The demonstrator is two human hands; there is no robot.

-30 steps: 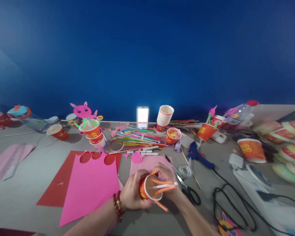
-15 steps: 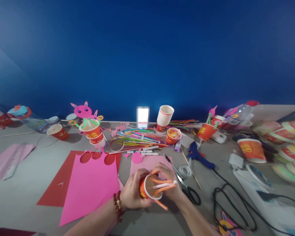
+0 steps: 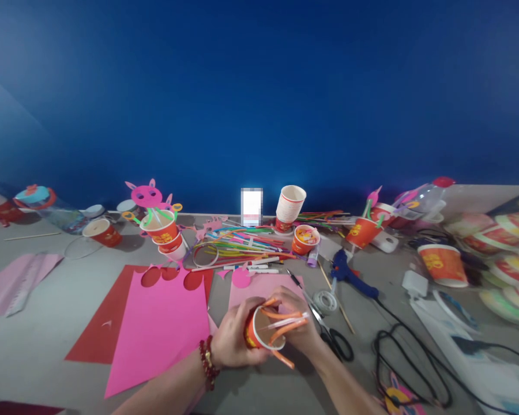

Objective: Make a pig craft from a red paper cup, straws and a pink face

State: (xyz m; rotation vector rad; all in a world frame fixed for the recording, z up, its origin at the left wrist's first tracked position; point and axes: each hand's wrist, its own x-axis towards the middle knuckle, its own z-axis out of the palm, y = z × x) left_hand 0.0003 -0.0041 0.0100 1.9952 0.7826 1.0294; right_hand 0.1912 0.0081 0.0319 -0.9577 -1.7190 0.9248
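Observation:
My left hand (image 3: 233, 340) wraps round a red paper cup (image 3: 251, 329), which lies tilted with its open mouth toward the right. Orange strips (image 3: 285, 331) and a thin white stick come out of the cup's mouth. On the cup's far right side is my right hand (image 3: 296, 317), its fingers bent at the rim and the strips; its fingertips are partly hidden behind them. Under and behind the hands lies a light pink sheet (image 3: 263, 286).
Pink paper (image 3: 164, 328) over red paper lies left. Behind are pipe cleaners (image 3: 242, 242), a cup stack (image 3: 290, 204) and a decorated cup (image 3: 160, 230). Scissors (image 3: 339, 344), a blue glue gun (image 3: 354, 276) and black cable (image 3: 389, 340) lie right.
The orange strips and white stick have shifted slightly to the left at their outer ends. Both hands stay around the cup in nearly the same place.

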